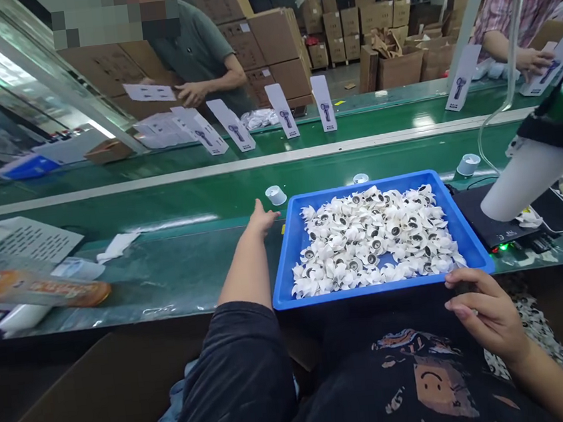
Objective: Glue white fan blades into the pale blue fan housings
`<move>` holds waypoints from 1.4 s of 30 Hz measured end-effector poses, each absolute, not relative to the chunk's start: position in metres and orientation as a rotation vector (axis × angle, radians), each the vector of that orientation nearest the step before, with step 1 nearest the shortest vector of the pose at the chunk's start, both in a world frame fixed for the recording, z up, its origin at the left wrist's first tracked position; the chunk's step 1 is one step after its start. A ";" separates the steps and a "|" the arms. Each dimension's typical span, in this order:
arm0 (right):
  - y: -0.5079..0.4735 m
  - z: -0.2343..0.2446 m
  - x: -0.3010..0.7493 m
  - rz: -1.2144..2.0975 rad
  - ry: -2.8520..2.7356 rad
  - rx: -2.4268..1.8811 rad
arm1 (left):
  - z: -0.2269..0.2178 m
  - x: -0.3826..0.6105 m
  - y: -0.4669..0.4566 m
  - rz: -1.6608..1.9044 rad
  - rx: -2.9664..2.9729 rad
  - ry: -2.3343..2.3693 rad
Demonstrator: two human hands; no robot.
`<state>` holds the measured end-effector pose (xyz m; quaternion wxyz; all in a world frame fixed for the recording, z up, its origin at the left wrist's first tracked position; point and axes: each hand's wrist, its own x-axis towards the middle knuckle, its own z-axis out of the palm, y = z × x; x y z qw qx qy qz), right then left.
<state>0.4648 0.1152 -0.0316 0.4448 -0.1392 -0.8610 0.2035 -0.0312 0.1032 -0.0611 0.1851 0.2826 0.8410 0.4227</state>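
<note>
My left hand (262, 221) is stretched out over the green bench, fingers spread, beside a small whitish cup-shaped part (275, 195). I cannot make out whether the fingertips touch that part. In front of me, a blue tray (282, 285) is heaped with small white bladed fan wheels (360, 243), some showing dark round hubs. My right hand (491, 316) hangs by the tray's front right corner. Its fingers are loosely bent and apart, and no object shows between them.
More cup-shaped parts (468, 164) stand on the green belt (200, 203). An orange drink bottle (43, 288) lies at left. A black box (483, 216) and white tube (524, 179) are at right. Printed white boxes (325, 103) line the far belt, where two people work.
</note>
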 end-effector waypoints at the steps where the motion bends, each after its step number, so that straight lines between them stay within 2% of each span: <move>1: 0.116 -0.032 0.465 0.509 -2.134 -0.352 | -0.065 -0.030 0.104 1.183 0.783 2.381; 6: 0.120 -0.033 0.466 0.529 -2.161 -0.350 | -0.071 -0.023 0.093 1.233 0.761 2.388; 14: 0.125 -0.026 0.457 0.569 -2.172 -0.313 | -0.043 0.029 0.028 1.216 1.055 2.318; 16: 0.126 -0.025 0.452 0.594 -2.170 -0.300 | -0.041 0.055 0.022 1.001 1.290 2.332; 20: 0.125 -0.023 0.442 0.646 -2.166 -0.255 | -0.043 0.097 0.035 0.194 1.744 2.171; 22: 0.124 -0.021 0.438 0.662 -2.170 -0.224 | -0.044 0.111 0.045 0.035 1.773 2.077; 28: 0.117 -0.018 0.434 0.681 -2.149 -0.220 | -0.033 0.145 0.055 0.049 2.039 1.910; 33: 0.114 -0.018 0.456 0.626 -2.166 -0.274 | 0.002 0.125 0.055 -0.161 2.132 1.760; 36: 0.113 -0.020 0.471 0.603 -2.136 -0.366 | 0.018 0.121 0.072 -0.198 2.097 1.857; 40: 0.105 -0.029 0.467 0.650 -2.077 -0.419 | 0.014 0.167 0.122 0.003 2.346 1.892; 42: 0.098 -0.036 0.457 0.677 -2.084 -0.369 | 0.001 0.194 0.144 -0.027 2.412 1.830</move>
